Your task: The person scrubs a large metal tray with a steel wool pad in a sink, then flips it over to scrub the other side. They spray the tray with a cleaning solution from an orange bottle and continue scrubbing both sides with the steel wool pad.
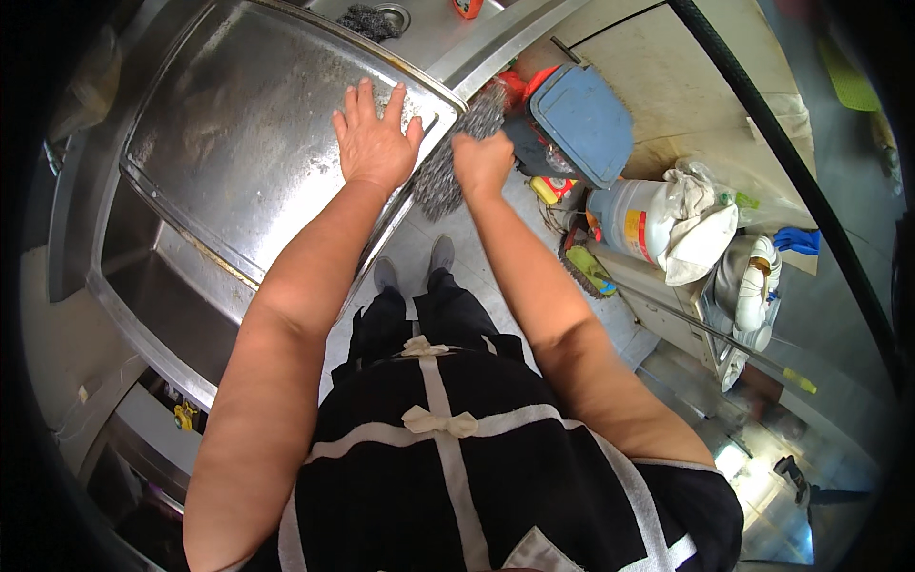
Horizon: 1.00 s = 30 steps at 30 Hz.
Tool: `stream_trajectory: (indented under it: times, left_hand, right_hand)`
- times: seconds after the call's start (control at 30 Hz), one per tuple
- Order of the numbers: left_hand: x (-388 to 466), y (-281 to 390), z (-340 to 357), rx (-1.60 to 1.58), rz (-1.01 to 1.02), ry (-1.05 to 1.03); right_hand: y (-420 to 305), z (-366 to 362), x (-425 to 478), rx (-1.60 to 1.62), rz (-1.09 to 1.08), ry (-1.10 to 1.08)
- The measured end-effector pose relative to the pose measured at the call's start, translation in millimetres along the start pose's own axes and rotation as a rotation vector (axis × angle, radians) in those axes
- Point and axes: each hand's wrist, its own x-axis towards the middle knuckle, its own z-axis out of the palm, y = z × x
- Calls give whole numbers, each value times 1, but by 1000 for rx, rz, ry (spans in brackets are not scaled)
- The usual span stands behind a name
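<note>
A large rectangular metal tray (236, 121), stained along its rim, lies across a stainless steel sink. My left hand (375, 139) rests flat on its surface near the right end, fingers spread, holding nothing. At the tray's right edge my right hand (484, 161) is closed on a steel wool scourer (437, 182), a bulky grey mass that is blurred and hangs partly beyond the edge. Where the scourer touches the tray is hard to tell. A second dark steel wool scourer (368, 23) sits beside a drain (393, 16) beyond the tray.
A bin with a blue lid (585, 125) stands close by my right hand. Farther right are a white bucket (629, 218) with cloths, a green brush (592, 268), and a rack (715, 329) of dishes. A sink basin (171, 286) opens below the tray's left part.
</note>
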Motion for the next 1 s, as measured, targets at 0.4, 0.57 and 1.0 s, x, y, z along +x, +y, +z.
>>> stream_trajectory:
  times: [0.4,0.57,1.0]
  left_hand:
    - [1,0,0,4,5,21]
    - [1,2,3,19,14,37]
    - [2,4,-3,35,-13,-10]
  right_hand:
    - [25,10,3,76,-99,-106]
    - [-9,-14,42,-200,-112,-152]
    - [-36,-20,71,-590,-314,-369]
